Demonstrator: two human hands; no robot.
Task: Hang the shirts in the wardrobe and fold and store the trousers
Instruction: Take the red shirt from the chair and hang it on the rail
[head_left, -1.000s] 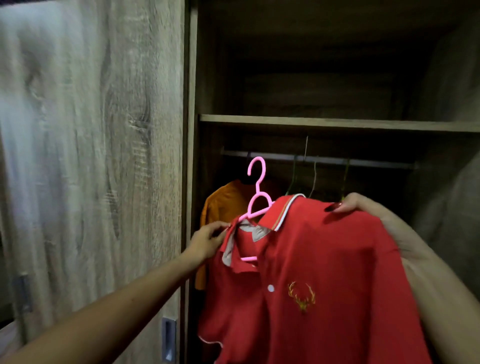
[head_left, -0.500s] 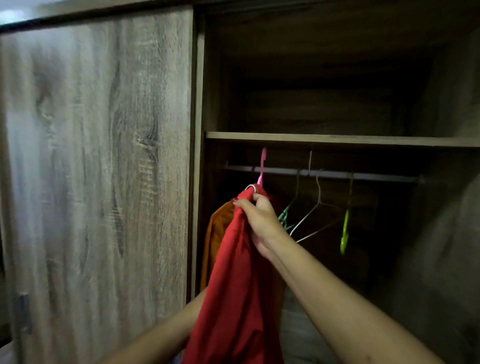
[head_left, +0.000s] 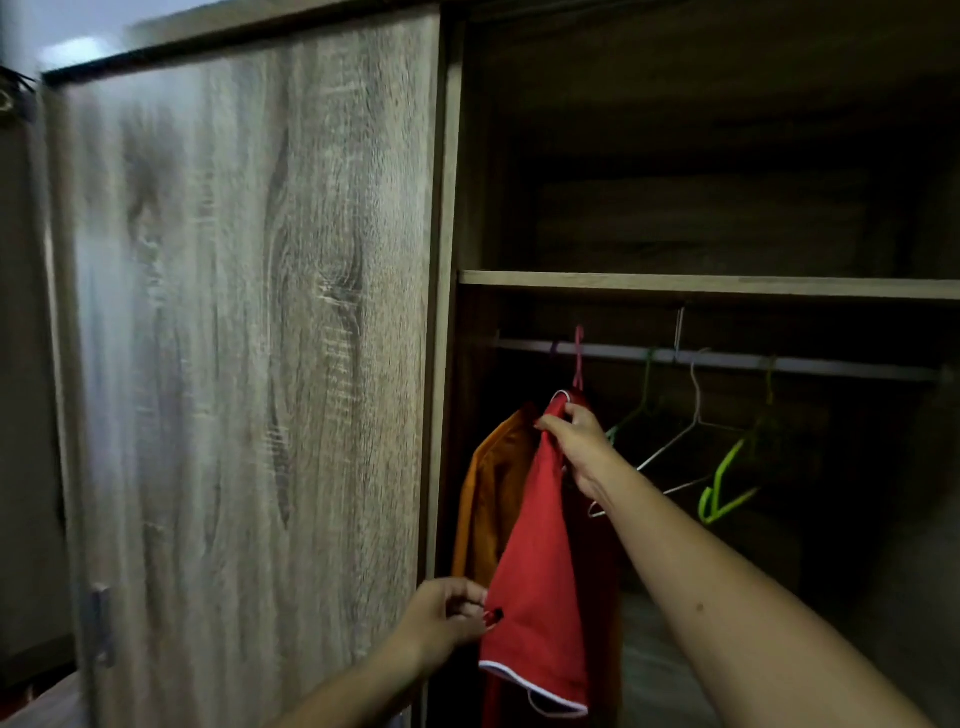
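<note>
A red polo shirt (head_left: 540, 561) hangs edge-on from a pink hanger (head_left: 578, 358) hooked over the wardrobe rail (head_left: 727, 358). My right hand (head_left: 576, 441) grips the shirt at its shoulder, just under the hook. My left hand (head_left: 447, 618) pinches the left edge of the shirt near the sleeve hem. An orange shirt (head_left: 488, 499) hangs directly behind it to the left, touching it.
Several bare hangers, a green hanger (head_left: 631, 415), a white hanger (head_left: 680, 447) and a lime hanger (head_left: 727, 488), hang on the rail to the right. A shelf (head_left: 701, 286) runs above the rail. The wood-grain sliding door (head_left: 249, 364) covers the left half.
The red shirt went from being held up facing me to hanging edge-on from the rail. My left hand has come up and taken the shirt's lower edge.
</note>
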